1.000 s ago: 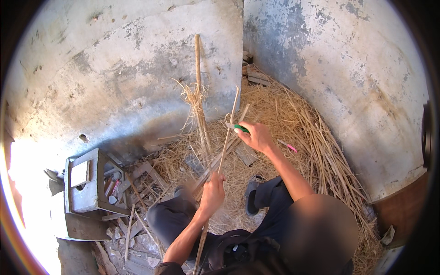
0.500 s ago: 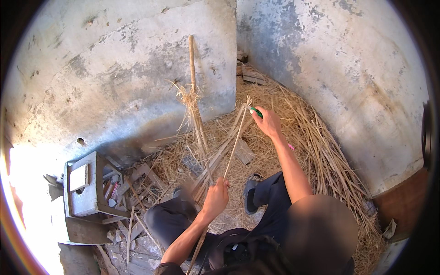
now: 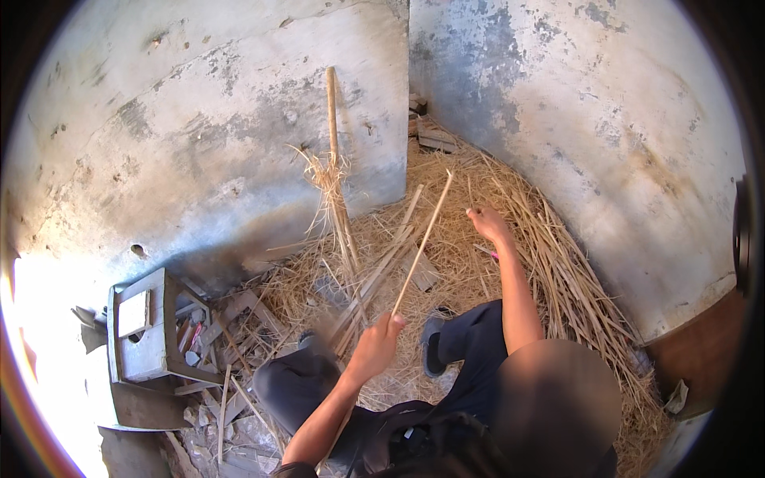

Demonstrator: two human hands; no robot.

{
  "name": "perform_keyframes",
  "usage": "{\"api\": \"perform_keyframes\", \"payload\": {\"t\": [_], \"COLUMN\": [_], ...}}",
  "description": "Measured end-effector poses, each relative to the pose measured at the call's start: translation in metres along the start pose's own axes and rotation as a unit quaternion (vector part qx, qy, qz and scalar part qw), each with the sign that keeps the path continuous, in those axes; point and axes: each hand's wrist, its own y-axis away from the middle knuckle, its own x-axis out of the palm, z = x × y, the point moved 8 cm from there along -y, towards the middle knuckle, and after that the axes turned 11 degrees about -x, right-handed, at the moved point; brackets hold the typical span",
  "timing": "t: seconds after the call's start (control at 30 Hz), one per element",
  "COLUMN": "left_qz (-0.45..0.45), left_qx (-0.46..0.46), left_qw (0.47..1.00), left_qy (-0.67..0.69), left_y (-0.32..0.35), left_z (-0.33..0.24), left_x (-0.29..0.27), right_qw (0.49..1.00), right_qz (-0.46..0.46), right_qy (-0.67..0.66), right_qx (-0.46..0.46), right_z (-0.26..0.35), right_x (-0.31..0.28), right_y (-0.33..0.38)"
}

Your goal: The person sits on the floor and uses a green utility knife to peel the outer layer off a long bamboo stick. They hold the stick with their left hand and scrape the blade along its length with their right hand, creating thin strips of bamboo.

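A long, thin peeled stick is gripped in my left hand, above my bent knee. It slants up and away to the right, its far end over the straw. Apart from it on the right, my right hand is raised above the straw with the fingers curled closed. What those fingers hold is hidden; no green handle shows. A thin pale strip stands just beyond the fingertips, and I cannot tell whether they touch it. Below this hand, a small pink thing lies on the straw.
Shavings and straw cover the floor. Long split sticks are heaped along the right wall; wooden strips lie in the middle. An upright pole with frayed fibres leans on the far wall. A wooden box frame stands at the left among rubble.
My right hand has left the stick's far end and moved right; the green-handled knife seen in it is no longer visible. The stick in my left hand has tilted further right.
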Motion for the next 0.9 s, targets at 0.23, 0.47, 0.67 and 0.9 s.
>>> {"api": "perform_keyframes", "payload": {"t": [0.23, 0.47, 0.67, 0.9], "left_qz": [0.032, -0.007, -0.023, -0.051], "left_qx": [-0.149, -0.142, -0.114, -0.106], "left_qw": [0.961, 0.943, 0.943, 0.947], "left_qy": [0.229, 0.301, 0.312, 0.298], "left_y": [-0.015, -0.014, -0.013, -0.013], "left_z": [0.033, 0.03, 0.028, 0.031], "left_x": [-0.023, -0.044, -0.05, -0.054], "right_qw": [0.953, 0.861, 0.824, 0.797], "right_qz": [-0.122, 0.002, -0.013, 0.0], "right_qy": [-0.159, -0.14, -0.152, -0.137], "right_qx": [-0.226, -0.488, -0.545, -0.588], "right_z": [0.122, 0.223, 0.244, 0.254], "right_x": [-0.011, 0.046, 0.056, 0.066], "right_y": [0.054, 0.144, 0.176, 0.189]}}
